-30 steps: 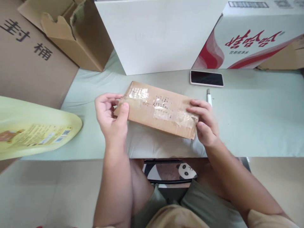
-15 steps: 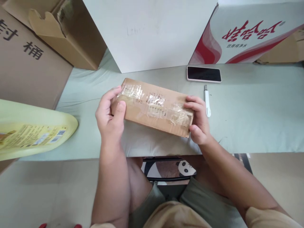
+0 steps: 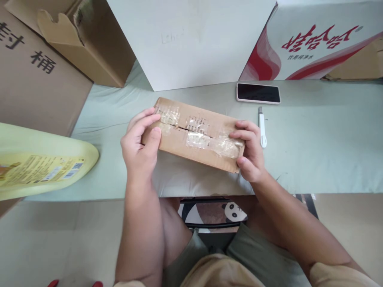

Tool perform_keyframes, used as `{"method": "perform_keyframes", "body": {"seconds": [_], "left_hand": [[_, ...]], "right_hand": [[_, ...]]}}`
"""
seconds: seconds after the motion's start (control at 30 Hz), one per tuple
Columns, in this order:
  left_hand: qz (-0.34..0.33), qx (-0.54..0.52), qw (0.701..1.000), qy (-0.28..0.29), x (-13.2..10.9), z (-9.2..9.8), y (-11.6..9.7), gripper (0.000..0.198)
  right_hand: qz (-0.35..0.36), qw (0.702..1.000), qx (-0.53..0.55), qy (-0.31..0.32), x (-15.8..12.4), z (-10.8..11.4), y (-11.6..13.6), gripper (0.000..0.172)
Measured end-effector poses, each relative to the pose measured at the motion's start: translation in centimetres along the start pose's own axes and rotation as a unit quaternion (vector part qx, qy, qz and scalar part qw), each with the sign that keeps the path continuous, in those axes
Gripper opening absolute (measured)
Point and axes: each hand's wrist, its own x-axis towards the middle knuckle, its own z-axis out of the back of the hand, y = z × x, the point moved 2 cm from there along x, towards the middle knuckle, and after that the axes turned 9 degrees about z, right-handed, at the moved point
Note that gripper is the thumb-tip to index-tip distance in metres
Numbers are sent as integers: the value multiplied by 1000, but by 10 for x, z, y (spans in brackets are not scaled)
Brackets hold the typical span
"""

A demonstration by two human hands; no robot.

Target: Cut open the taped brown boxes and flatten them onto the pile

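Between my two hands is a small brown cardboard box, tilted, with pieces of clear tape across its top. A narrow dark gap runs along the seam between its flaps. My left hand grips the left end, thumb on the near side and fingers over the top edge. At the right end my right hand holds the box, with fingertips on the taped top and the thumb at the near corner. A white utility knife lies just right of my right hand. The box's contents are hidden.
A phone lies face up beyond the knife. Large white cartons stand along the back, brown cardboard boxes at the left. A yellow bottle lies at the left. The table's front edge is close to my body.
The seam on top of the box has parted slightly, showing a dark gap. My left fingers have shifted further over the top. The knife and phone stay in place.
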Motion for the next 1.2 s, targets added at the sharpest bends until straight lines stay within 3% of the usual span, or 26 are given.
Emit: {"method": "perform_keyframes", "body": {"seconds": [0.2,0.47,0.7,0.93,1.2], "left_hand": [[-21,19,1000,-8,-4,-3,-6,25],[-47,16,999,-23,-10,-6,-8,34],[-71,-37,990,-119,-17,-9,-14,42],[0,50,995,-84,-14,-8,-11,33],[82,40,992,-83,-13,-11,-18,30]], "right_hand": [[34,999,35,-11,3,0,0,42],[49,999,-2,-13,1,-1,-1,49],[51,999,-8,-4,0,0,-4,63],[19,999,-24,19,-4,1,-6,64],[28,999,21,-1,-1,3,-3,52]]}}
